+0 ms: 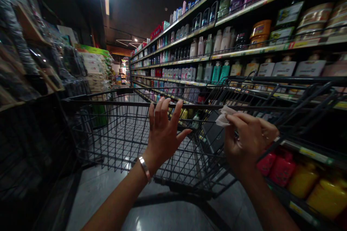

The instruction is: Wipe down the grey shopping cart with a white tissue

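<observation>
A black wire shopping cart point(130, 104) stands sideways before me, its top rail running from left to right. My left hand point(164, 130), with a silver bracelet point(144, 169) at the wrist, is at the rail with its fingers spread and holds nothing. Whether those fingertips touch the rail I cannot tell. Pinched in my right hand point(245, 137) is a crumpled white wipe point(225, 116), held against or just by the rail further right. The right palm is turned away from view.
On the right, long shelves point(173, 77) carry rows of bottles and jars. Yellow bottles point(329, 196) stand low at the right. Stacked green-topped packages point(96, 68) and wrapped goods line the left. Grey tiled floor point(103, 195) shows under the cart.
</observation>
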The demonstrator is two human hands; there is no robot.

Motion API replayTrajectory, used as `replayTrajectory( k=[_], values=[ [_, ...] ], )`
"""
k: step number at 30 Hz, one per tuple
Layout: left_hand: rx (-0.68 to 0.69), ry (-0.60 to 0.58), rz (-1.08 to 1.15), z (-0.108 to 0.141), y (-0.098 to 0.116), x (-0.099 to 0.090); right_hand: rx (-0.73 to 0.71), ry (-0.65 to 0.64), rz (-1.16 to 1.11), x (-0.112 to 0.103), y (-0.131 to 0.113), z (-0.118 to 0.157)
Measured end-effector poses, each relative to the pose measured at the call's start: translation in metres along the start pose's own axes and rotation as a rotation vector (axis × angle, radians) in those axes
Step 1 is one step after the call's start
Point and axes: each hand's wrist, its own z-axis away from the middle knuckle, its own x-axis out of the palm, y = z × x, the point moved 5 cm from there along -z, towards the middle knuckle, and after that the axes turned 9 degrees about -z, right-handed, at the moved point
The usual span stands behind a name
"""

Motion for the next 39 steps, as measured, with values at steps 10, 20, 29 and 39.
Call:
replayTrajectory(
  k=[10,20,29,39],
  values=[
    [0.019,0.076,-0.038,0.058,0.023,0.007,-0.153,-0.214,-0.167,0.016,-0.019,0.058],
    [-0.152,-0.038,0.193,0.088,0.024,0.025,-0.029,-0.07,-0.195,0.018,-0.02,0.02],
    [-0.118,0.011,0.184,0.094,0.018,0.03,0.024,-0.354,-0.35,0.036,-0.051,0.089],
    [-0.181,0.005,0.257,0.093,0.019,0.028,0.044,-0.064,-0.237,0.027,-0.037,0.012]
  ],
)
